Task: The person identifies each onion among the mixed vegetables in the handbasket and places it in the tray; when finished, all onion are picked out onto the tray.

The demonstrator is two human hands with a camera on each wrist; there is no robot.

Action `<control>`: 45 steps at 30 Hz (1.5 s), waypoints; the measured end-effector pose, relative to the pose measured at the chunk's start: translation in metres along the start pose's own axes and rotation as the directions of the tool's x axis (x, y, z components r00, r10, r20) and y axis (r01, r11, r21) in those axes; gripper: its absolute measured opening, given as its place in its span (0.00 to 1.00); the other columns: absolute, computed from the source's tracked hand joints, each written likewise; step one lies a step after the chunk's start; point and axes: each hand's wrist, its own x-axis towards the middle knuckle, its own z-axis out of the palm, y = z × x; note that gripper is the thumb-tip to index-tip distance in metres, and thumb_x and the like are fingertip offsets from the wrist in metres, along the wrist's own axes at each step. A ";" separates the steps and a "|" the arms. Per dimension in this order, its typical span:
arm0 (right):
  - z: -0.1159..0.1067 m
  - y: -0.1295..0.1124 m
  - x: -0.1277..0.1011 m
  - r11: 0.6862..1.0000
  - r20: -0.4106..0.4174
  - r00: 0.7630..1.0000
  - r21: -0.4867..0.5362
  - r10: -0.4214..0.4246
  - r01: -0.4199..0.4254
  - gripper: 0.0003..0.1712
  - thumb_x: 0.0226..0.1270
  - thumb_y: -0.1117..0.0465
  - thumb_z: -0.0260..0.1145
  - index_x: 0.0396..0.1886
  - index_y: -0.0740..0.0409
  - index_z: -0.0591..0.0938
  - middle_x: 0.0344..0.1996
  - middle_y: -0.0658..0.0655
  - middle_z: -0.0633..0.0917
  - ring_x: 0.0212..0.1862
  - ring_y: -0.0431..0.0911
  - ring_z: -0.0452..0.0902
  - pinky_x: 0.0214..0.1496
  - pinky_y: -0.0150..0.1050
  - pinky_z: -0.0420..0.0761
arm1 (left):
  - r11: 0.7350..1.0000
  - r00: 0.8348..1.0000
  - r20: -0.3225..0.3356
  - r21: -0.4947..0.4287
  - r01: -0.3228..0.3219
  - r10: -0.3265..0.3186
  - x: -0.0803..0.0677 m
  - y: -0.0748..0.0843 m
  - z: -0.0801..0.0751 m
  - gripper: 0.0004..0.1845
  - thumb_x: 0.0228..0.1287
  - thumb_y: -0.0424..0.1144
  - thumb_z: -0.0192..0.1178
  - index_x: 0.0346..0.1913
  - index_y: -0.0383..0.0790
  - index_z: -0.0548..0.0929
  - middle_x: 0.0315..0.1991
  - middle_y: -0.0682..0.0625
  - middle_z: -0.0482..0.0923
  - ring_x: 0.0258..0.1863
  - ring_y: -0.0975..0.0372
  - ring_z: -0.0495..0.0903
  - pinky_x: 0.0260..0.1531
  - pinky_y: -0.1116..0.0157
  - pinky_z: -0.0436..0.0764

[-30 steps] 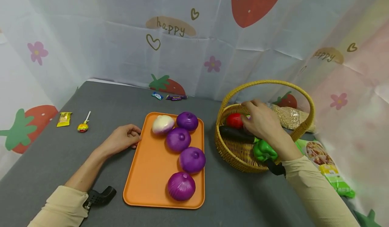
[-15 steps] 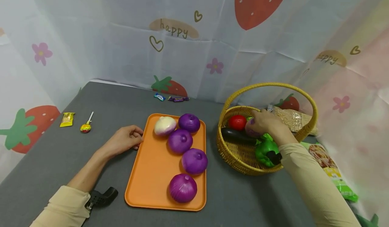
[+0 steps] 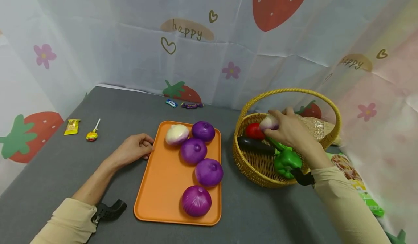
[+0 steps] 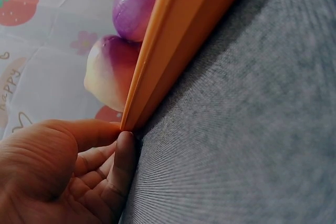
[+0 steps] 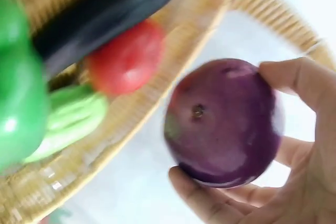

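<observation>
My right hand grips a purple and white onion just above the wicker basket; in the right wrist view the onion fills my fingers. Inside the basket lie a red tomato, a dark eggplant and a green pepper. My left hand rests on the grey table with loosely curled fingers against the left edge of the orange tray; the left wrist view shows the tray edge at my fingertips. Several purple onions and a pale one sit on the tray.
A lollipop and a yellow sachet lie at the far left. Two small candies sit by the back curtain. Snack packets lie right of the basket. A grain bag is behind it.
My right hand has come up out of the basket with the onion in its grip, rising toward the basket's handle. The left hand has stayed by the tray.
</observation>
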 end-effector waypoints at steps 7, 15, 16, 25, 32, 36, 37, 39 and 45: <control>0.001 -0.044 -0.043 0.981 -0.241 0.960 0.096 -0.142 0.169 0.36 0.57 0.51 0.69 0.65 0.55 0.71 0.52 0.66 0.72 0.37 0.55 0.77 0.35 0.49 0.80 | 1.000 1.000 0.002 0.007 0.004 -0.004 0.003 0.004 -0.003 0.19 0.67 0.36 0.58 0.55 0.25 0.75 0.41 0.37 0.83 0.30 0.64 0.81 0.32 0.68 0.83; 0.043 -0.082 -0.086 0.925 -0.341 0.871 0.013 -0.354 0.381 0.38 0.46 0.48 0.73 0.59 0.54 0.74 0.52 0.56 0.77 0.41 0.45 0.78 0.34 0.40 0.82 | 1.000 1.000 0.000 0.015 0.000 0.000 0.004 0.007 -0.004 0.19 0.67 0.35 0.58 0.55 0.25 0.76 0.41 0.37 0.83 0.29 0.64 0.82 0.32 0.69 0.83; 0.050 -0.084 -0.089 0.918 -0.336 0.864 -0.002 -0.374 0.396 0.39 0.46 0.48 0.72 0.61 0.53 0.74 0.51 0.56 0.78 0.42 0.45 0.78 0.35 0.40 0.82 | 1.000 1.000 0.000 0.016 0.000 0.000 0.004 0.007 -0.004 0.19 0.67 0.35 0.58 0.55 0.25 0.76 0.41 0.37 0.83 0.29 0.64 0.82 0.32 0.69 0.83; 0.088 -0.089 -0.093 0.906 -0.279 0.864 -0.071 -0.420 0.418 0.38 0.43 0.47 0.75 0.58 0.52 0.78 0.52 0.54 0.80 0.49 0.48 0.79 0.45 0.41 0.84 | 1.000 1.000 0.000 0.019 0.010 -0.010 0.003 0.004 -0.003 0.19 0.67 0.36 0.58 0.55 0.25 0.75 0.40 0.37 0.83 0.29 0.65 0.81 0.31 0.69 0.83; 0.101 -0.103 -0.088 0.882 -0.295 0.833 -0.105 -0.469 0.459 0.39 0.41 0.47 0.80 0.55 0.53 0.79 0.55 0.54 0.83 0.53 0.48 0.79 0.51 0.41 0.84 | 1.000 1.000 -0.012 0.010 0.006 -0.006 0.003 0.002 -0.003 0.19 0.66 0.35 0.58 0.54 0.25 0.75 0.39 0.38 0.83 0.28 0.66 0.81 0.31 0.70 0.83; 0.108 -0.110 -0.084 0.868 -0.275 0.826 -0.083 -0.491 0.489 0.39 0.42 0.49 0.82 0.56 0.53 0.78 0.56 0.55 0.82 0.54 0.48 0.79 0.52 0.41 0.83 | 1.000 1.000 -0.007 -0.002 0.014 -0.014 0.001 0.002 -0.002 0.18 0.66 0.35 0.58 0.54 0.25 0.75 0.40 0.37 0.83 0.28 0.67 0.81 0.31 0.70 0.83; 0.109 -0.112 -0.084 0.866 -0.269 0.826 -0.080 -0.496 0.494 0.39 0.42 0.49 0.82 0.56 0.53 0.78 0.57 0.55 0.82 0.55 0.48 0.78 0.53 0.40 0.83 | 1.000 1.000 -0.004 -0.005 0.016 -0.016 0.001 0.002 -0.001 0.19 0.66 0.35 0.58 0.54 0.25 0.75 0.40 0.37 0.83 0.28 0.67 0.81 0.32 0.70 0.83; 0.112 -0.113 -0.083 0.859 -0.258 0.822 -0.071 -0.508 0.508 0.38 0.44 0.50 0.82 0.56 0.54 0.78 0.57 0.55 0.82 0.56 0.48 0.78 0.54 0.40 0.83 | 1.000 1.000 0.001 -0.010 0.017 -0.017 0.000 0.002 0.000 0.19 0.66 0.35 0.58 0.54 0.25 0.75 0.39 0.37 0.83 0.28 0.67 0.81 0.32 0.70 0.83; 0.117 -0.115 -0.083 0.836 -0.224 0.810 -0.037 -0.541 0.548 0.36 0.48 0.54 0.80 0.59 0.51 0.77 0.59 0.57 0.80 0.59 0.49 0.76 0.55 0.41 0.83 | 1.000 1.000 -0.002 -0.002 0.019 -0.020 0.000 0.003 0.001 0.19 0.66 0.35 0.59 0.54 0.25 0.75 0.39 0.38 0.83 0.28 0.66 0.81 0.31 0.70 0.83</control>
